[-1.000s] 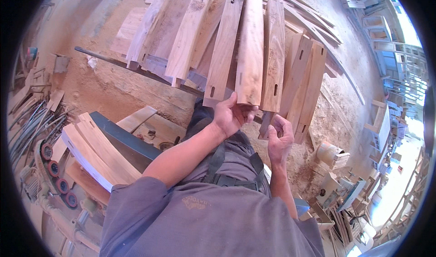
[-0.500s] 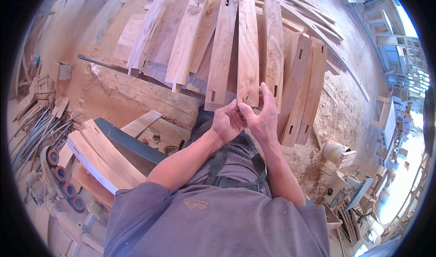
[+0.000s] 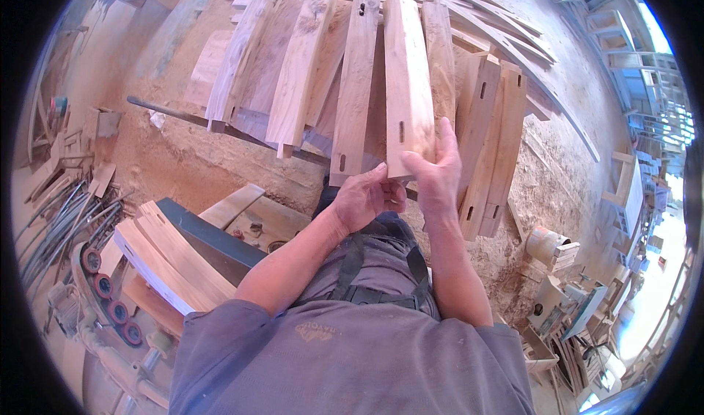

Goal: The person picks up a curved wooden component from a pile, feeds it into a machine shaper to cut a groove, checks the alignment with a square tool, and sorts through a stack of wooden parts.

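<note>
A long pale wooden board (image 3: pixel 408 70) with a narrow slot near its close end points away from me, two of its faces showing. My right hand (image 3: pixel 438 180) grips that end from the right, thumb on top and fingers along the side. Curled at the lower left corner is my left hand (image 3: pixel 364 201), its thumb against the edge; some of its fingers are hidden below. To the left lies another slotted board (image 3: pixel 356 85). On the right, a board (image 3: pixel 438 56) sits partly behind the held one.
More slotted boards (image 3: pixel 480 114) lie right of my hands, others (image 3: pixel 297 70) farther left. A stack of boards (image 3: pixel 172 250) stands at lower left beside a machine with dark round wheels (image 3: pixel 103 283). A dirty bucket (image 3: pixel 546 245) stands at right on the sawdust-covered floor.
The held board has turned about its length, bringing a slotted face and a bright side face into view. My right hand has shifted slightly right, and my left hand has opened a little.
</note>
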{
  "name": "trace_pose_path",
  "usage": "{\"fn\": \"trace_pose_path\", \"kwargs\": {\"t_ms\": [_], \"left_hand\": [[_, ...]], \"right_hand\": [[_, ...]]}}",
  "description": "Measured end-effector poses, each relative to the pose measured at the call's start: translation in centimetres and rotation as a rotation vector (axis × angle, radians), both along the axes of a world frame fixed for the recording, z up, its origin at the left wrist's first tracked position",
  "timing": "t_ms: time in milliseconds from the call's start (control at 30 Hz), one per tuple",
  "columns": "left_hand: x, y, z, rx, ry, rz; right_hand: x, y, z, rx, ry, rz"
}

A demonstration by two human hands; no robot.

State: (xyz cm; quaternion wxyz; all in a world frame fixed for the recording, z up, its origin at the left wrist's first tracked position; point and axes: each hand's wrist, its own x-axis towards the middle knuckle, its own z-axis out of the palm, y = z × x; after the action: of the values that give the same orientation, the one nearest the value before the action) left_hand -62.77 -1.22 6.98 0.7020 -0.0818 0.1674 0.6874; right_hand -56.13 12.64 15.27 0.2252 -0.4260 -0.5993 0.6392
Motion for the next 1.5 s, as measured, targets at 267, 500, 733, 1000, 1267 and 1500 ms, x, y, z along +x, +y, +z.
{"fn": "trace_pose_path", "kwargs": {"t_ms": [267,500,733,1000,1267,1500], "left_hand": [[-3.0,0.7,1.3,-0.112,0.211,0.069],[-5.3,2.7,3.0,-0.072,0.203,0.3],[-6.9,3.4,2.5,0.15,-0.025,0.352],[-6.8,4.1,5.4,-0.038,0.162,0.499],[-7.7,2.0,4.5,-0.134,0.253,0.527],[-9.0,1.1,4.4,-0.268,0.339,0.558]], "right_hand": [[7.0,-0.5,-0.3,-0.518,0.464,0.007],[8.5,-1.7,0.5,-0.509,0.456,0.07],[8.6,-2.3,2.5,-0.654,0.487,0.156],[10.0,-3.4,-0.1,-1.014,0.622,0.192],[9.5,-2.6,-2.0,-1.2,0.645,0.185],[9.5,-3.4,-1.9,-1.035,0.419,0.145]]}}
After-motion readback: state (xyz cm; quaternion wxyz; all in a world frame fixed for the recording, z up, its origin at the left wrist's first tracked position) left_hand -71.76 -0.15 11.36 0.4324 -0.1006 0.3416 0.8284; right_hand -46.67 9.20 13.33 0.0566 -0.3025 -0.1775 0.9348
